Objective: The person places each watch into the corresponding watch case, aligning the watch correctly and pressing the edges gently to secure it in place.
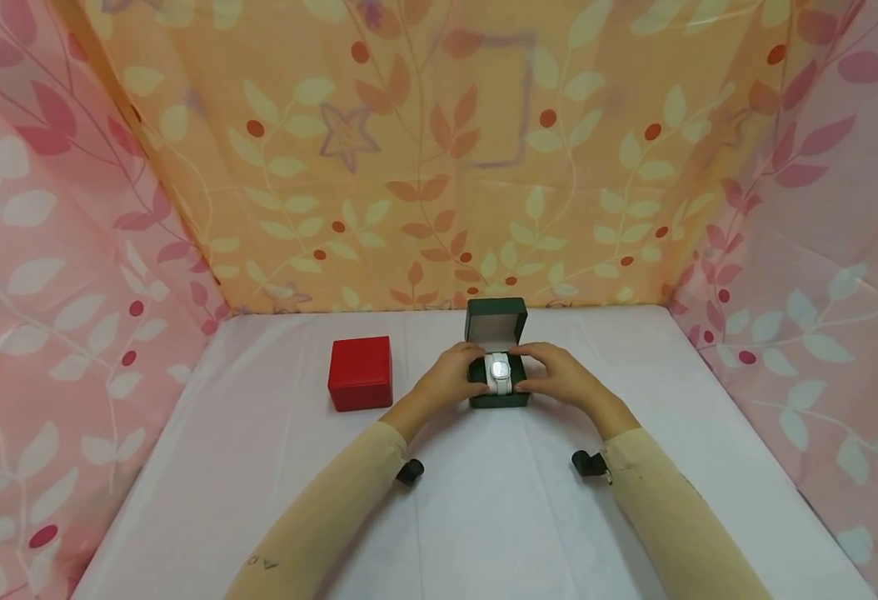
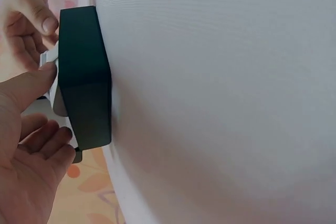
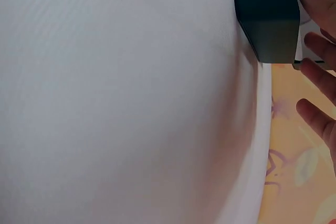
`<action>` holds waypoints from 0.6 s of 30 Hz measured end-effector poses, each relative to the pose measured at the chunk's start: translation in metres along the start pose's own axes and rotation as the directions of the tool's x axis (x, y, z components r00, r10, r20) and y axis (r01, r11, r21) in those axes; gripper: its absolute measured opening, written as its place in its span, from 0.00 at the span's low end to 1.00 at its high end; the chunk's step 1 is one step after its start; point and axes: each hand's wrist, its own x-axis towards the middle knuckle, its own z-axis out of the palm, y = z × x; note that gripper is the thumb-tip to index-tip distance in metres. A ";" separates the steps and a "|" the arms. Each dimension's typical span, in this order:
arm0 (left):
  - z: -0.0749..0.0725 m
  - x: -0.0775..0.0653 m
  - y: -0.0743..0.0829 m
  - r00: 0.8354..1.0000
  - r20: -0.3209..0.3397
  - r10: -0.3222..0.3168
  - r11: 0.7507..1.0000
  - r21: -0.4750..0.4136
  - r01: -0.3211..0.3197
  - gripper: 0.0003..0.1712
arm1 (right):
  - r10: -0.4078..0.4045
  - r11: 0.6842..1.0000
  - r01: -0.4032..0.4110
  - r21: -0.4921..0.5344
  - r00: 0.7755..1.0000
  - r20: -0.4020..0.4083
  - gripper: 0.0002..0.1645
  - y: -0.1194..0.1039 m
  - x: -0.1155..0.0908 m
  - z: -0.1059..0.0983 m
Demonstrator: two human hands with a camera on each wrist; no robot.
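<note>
A white-strapped watch (image 1: 500, 368) lies on a pale cushion in a dark green box (image 1: 499, 402), whose lid (image 1: 495, 307) stands raised at the back. From the left, my left hand (image 1: 448, 377) pinches the watch and cushion between thumb and fingers. My right hand (image 1: 561, 377) does the same from the right side. In the left wrist view the cushion (image 2: 59, 100) sticks up past the rim, with the left thumb (image 2: 37, 85) pressed at its near edge. The right thumb (image 3: 317, 2) touches it in the right wrist view, while the other fingers are spread apart.
A closed red box (image 1: 361, 373) stands on the white tablecloth (image 1: 484, 517), left of the green one. Patterned cloth walls enclose the table at the back (image 1: 409, 167) and both sides. Small black devices (image 1: 411, 472) are fixed at both wrists.
</note>
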 end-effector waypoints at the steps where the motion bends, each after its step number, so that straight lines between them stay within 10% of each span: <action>1: -0.002 -0.001 0.000 1.000 -0.007 -0.005 1.000 -0.008 0.005 0.35 | -0.003 1.000 0.003 0.001 1.000 -0.006 0.39 0.000 -0.001 -0.001; 18: -0.030 -0.014 0.000 0.992 -0.126 -0.018 0.997 -0.075 0.009 0.36 | -0.070 0.997 0.065 -0.045 0.990 -0.120 0.34 0.006 -0.011 -0.023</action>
